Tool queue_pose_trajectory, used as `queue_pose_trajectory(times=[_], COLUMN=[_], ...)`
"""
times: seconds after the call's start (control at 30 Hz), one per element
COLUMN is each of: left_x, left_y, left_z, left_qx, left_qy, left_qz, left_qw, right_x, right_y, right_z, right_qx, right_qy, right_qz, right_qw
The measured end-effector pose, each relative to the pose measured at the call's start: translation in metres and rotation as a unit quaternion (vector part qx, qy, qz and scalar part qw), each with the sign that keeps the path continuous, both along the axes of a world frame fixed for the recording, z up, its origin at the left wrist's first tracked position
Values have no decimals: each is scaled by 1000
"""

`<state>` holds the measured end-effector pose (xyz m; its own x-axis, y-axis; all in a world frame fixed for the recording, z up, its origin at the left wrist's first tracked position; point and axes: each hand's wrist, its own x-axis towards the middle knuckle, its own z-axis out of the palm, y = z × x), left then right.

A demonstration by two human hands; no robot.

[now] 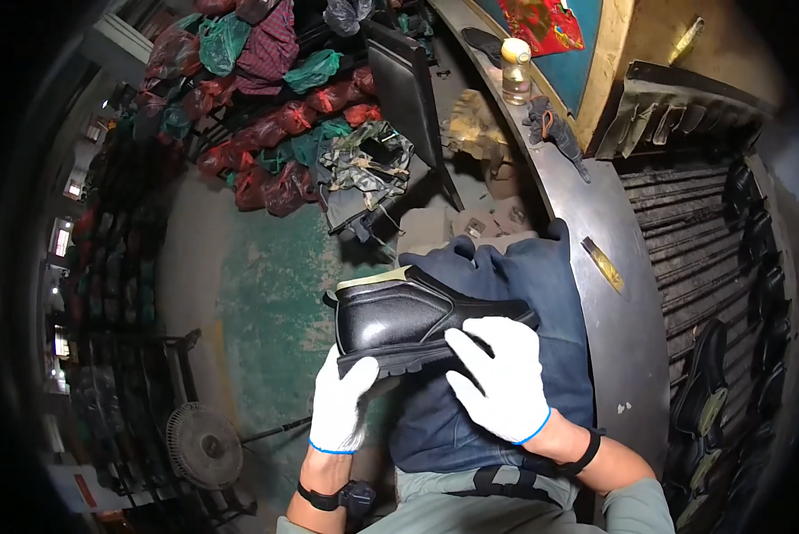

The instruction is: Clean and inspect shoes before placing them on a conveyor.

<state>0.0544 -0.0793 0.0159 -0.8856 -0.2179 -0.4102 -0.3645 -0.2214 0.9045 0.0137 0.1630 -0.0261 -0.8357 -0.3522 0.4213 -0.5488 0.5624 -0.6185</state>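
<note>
- Workbench [613, 294]: curved metal top runs along the person's right, from the far end down to the near edge. Dark rack with rows of black shoes [729, 374] sits beyond its right edge.
- Heap of red and green bags [266, 133] on the floor at far left, well apart from the hands. Floor fan [205, 445] low at near left.
- Blue cloth [506, 338] covers the lap, its right side touching the near edge of the workbench.
- Black leather boot [417, 322]: lies on the blue cloth, sole toward the person, heel to the left, toe to the right, tilted slightly.
- Right hand [504, 378], white glove: fingers spread nearly flat, laid over the toe end and sole edge. Pressing, not wrapped round it.
- Left hand [342, 405], white glove: fingers curled up under the heel end, thumb against the sole. A loose cradle, not a full clamp.
- Jar of yellowish liquid [516, 69] stands at the far end of the workbench, dark rag [555, 133] just beside it. Small brass-coloured tool [604, 264] lies mid-bench, near its left edge.
- Risk, my read: boot rests on soft cloth with only a light hold, so any push at the toe could roll it off the lap to the left onto the floor. Cotton gloves on smooth leather slip easily.
</note>
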Motion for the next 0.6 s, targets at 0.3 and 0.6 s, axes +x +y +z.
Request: queue_pose_trajectory(times=[0.3,0.6], left_x=[8,8], left_y=[49,92], left_z=[50,-44], left_qx=[-439,-411], left_qy=[385,257], left_qz=[-213,-242], left_qw=[784,840], right_x=[54,79], right_y=[90,109], right_z=[28,-49], right_qx=[-742,-678], right_qy=[-527,-574], right_qz=[134,44], right_qw=[392,457])
